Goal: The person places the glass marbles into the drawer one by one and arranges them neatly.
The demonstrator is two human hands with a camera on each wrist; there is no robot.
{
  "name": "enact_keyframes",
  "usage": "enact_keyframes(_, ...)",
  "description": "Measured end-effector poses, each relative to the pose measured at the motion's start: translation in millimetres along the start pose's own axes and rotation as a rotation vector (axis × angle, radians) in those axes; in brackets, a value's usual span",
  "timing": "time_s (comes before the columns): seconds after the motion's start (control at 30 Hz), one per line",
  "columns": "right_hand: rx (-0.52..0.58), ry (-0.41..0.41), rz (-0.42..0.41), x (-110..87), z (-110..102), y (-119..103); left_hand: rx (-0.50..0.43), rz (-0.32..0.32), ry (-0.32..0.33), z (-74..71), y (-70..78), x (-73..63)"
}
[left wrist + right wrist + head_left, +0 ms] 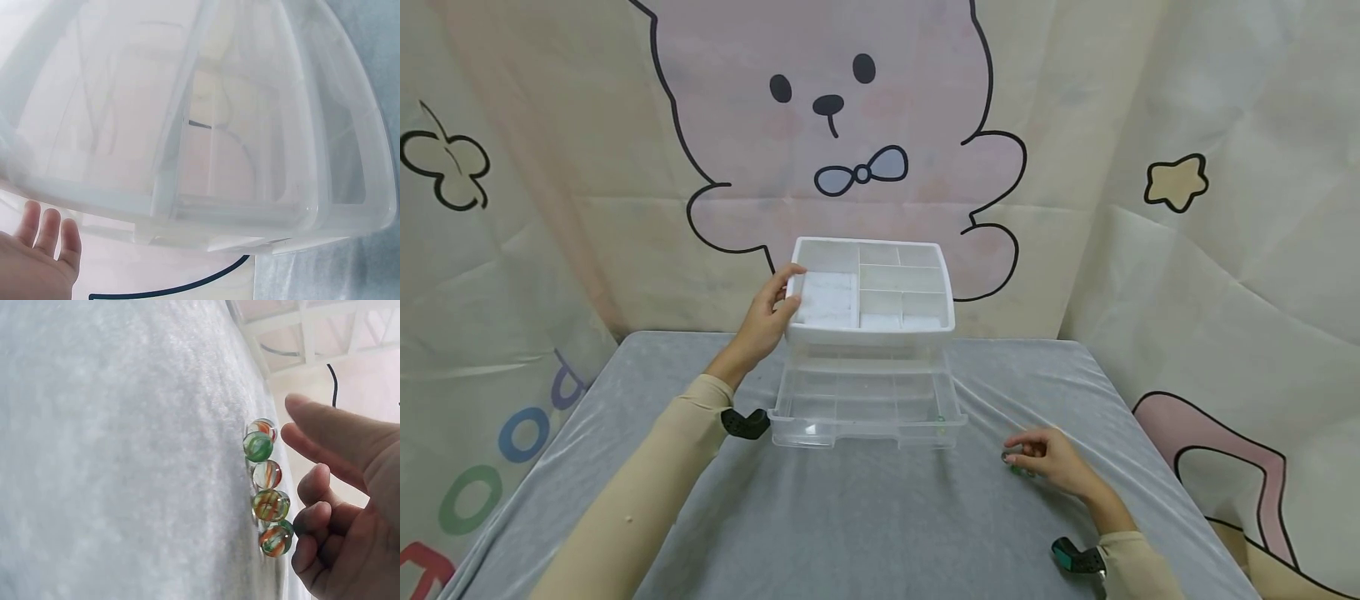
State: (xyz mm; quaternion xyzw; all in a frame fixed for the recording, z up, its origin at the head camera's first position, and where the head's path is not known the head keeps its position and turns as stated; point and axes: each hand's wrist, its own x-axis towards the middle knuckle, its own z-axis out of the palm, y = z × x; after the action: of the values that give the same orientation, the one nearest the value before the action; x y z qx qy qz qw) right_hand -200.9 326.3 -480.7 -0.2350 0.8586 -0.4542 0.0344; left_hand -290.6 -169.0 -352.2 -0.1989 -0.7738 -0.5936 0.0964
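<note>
My left hand holds the left edge of a white divided tray, the top of a stacked, translucent plastic storage box. In the left wrist view, three fingertips show at the rim of the see-through plastic. My right hand is low over the cloth at the right, fingers loosely bent. In the right wrist view, several glass marbles with green and orange swirls lie in a row on the cloth, just beyond its fingertips. Nothing shows between thumb and index finger.
A grey cloth covers the table, whose back edge meets a hanging printed backdrop with a bear. Inside the lower right of the box, a small green spot shows. Each wrist wears a dark camera mount.
</note>
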Motion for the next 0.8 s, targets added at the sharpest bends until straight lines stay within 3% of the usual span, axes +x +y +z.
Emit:
enact_keyframes(0.23,-0.076,0.024,0.022,1.9,2.1,1.3,0.003,0.006,0.003,0.6,1.9,-0.9)
enact_keyframes(0.8,-0.165,-0.015,0.127,9.3,2.6,-1.5,0.007,-0.003,0.001,0.1,0.1,-0.8)
